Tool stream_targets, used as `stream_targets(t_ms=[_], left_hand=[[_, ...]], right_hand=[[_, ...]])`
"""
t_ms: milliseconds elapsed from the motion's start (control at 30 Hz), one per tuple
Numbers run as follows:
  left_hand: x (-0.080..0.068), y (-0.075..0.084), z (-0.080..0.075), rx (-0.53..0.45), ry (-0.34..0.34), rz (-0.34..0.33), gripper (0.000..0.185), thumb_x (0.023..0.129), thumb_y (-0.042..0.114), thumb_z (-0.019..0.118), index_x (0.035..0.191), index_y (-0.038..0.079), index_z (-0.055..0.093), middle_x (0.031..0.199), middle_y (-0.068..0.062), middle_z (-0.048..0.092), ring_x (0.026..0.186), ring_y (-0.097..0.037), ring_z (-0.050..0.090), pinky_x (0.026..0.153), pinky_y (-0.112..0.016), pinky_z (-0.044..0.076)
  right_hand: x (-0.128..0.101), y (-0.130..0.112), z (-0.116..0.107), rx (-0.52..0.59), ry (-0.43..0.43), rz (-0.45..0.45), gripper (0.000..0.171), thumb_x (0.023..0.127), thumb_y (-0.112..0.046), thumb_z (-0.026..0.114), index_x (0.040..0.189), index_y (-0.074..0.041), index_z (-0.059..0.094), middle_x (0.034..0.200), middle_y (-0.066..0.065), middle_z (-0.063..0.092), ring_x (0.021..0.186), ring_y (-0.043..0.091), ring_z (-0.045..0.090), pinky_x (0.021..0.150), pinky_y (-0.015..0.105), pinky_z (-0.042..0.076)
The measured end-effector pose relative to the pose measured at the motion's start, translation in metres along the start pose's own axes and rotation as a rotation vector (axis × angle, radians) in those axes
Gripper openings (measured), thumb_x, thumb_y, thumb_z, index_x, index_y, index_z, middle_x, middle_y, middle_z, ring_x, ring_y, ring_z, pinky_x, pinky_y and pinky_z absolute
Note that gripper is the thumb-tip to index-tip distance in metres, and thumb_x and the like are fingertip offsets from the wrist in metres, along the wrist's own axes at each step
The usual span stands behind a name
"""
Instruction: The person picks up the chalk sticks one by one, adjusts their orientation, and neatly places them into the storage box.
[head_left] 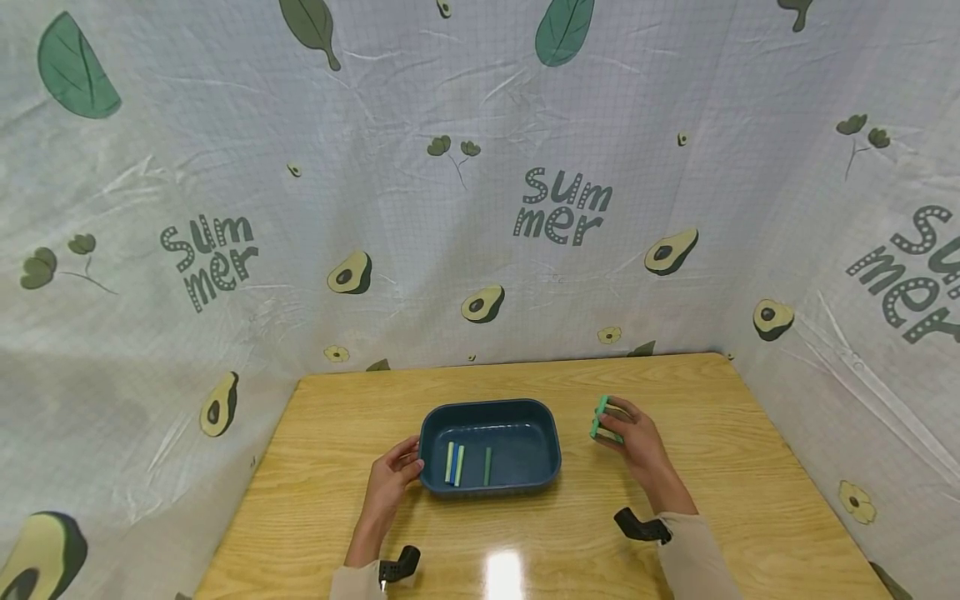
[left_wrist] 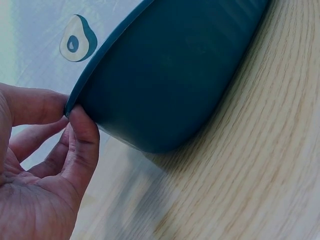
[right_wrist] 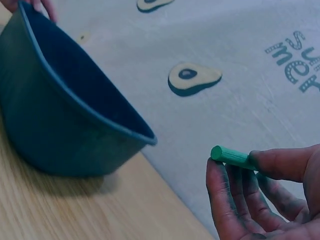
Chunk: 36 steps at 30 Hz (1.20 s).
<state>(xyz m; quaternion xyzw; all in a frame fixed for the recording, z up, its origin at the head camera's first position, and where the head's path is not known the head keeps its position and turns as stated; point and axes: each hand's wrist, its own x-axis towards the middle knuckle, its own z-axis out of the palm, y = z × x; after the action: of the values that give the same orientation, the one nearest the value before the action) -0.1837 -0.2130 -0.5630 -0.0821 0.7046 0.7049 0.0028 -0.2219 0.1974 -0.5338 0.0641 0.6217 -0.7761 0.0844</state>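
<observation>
The right hand (head_left: pixel 633 442) pinched a green chalk stick (head_left: pixel 598 416) between thumb and fingertips (right_wrist: pixel 223 175), holding it above the wooden table (head_left: pixel 750 467) just right of the dark blue tray (head_left: pixel 551 433) — its long axis ran roughly away from the person, tilted slightly. The tray lay to the left of that hand, near but apart. The left hand (head_left: pixel 390 483) pinched the tray's left rim with curled fingers (left_wrist: pixel 82 135). Inside lay 3 chalk sticks (head_left: pixel 459 464) — side by side, lengthwise.
</observation>
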Motion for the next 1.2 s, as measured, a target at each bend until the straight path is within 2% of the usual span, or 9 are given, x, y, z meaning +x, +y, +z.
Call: stream_targets(t_ms=[267,467,667,900,1033,1200], left_hand=[[0.001,0.000,-0.001,0.010,-0.012,-0.013,0.048,0.091,-0.006,0.059,0.138,-0.006,0.051,0.130,-0.027,0.052,0.107,-0.019,0.059,0.077,-0.022,0.055],[0.002,-0.001,-0.002,0.005,-0.003,-0.029,0.048,0.091,-0.006,0.059,0.139,-0.003,0.052,0.131,-0.026,0.053,0.108,-0.021,0.058,0.077,-0.022,0.055],[0.004,-0.001,-0.001,0.010,-0.003,-0.034,0.048,0.092,-0.007,0.058,0.139,-0.003,0.052,0.132,-0.025,0.054,0.111,-0.025,0.057,0.078,-0.023,0.055],[0.001,0.001,0.000,0.017,-0.006,-0.039,0.048,0.092,-0.005,0.059,0.140,-0.002,0.051,0.133,-0.025,0.053,0.114,-0.028,0.056,0.078,-0.021,0.055],[0.001,0.001,0.000,0.013,-0.006,-0.037,0.048,0.092,-0.005,0.059,0.139,-0.002,0.052,0.133,-0.025,0.053,0.111,-0.024,0.057,0.077,-0.020,0.054],[0.001,-0.001,-0.001,0.011,0.000,-0.039,0.048,0.092,-0.006,0.059,0.139,-0.002,0.052,0.131,-0.024,0.055,0.106,-0.016,0.057,0.076,-0.019,0.054]], right_hand=[[0.002,-0.005,0.017,0.053,-0.033,0.045,0.057,0.097,-0.012,0.060,0.147,-0.006,0.033,0.104,-0.004,0.062,0.096,0.012,0.064,0.088,0.034,0.056],[0.003,-0.008,0.028,0.073,-0.097,0.078,0.059,0.098,-0.010,0.058,0.148,-0.003,0.029,0.099,-0.005,0.064,0.096,0.011,0.065,0.089,0.034,0.056],[0.005,-0.013,0.042,0.047,-0.152,0.077,0.059,0.096,-0.010,0.060,0.147,-0.001,0.032,0.097,-0.005,0.065,0.092,0.012,0.066,0.090,0.038,0.056],[0.003,-0.017,0.057,0.026,-0.220,0.100,0.054,0.096,-0.010,0.060,0.145,-0.002,0.036,0.104,-0.002,0.063,0.095,0.015,0.065,0.098,0.046,0.051],[0.001,-0.015,0.068,-0.013,-0.249,0.128,0.056,0.096,-0.010,0.060,0.146,-0.001,0.035,0.102,-0.002,0.063,0.094,0.014,0.065,0.100,0.048,0.050],[-0.001,-0.011,0.083,-0.060,-0.264,0.148,0.059,0.095,-0.010,0.061,0.146,0.002,0.035,0.101,0.002,0.062,0.091,0.014,0.066,0.095,0.046,0.054]])
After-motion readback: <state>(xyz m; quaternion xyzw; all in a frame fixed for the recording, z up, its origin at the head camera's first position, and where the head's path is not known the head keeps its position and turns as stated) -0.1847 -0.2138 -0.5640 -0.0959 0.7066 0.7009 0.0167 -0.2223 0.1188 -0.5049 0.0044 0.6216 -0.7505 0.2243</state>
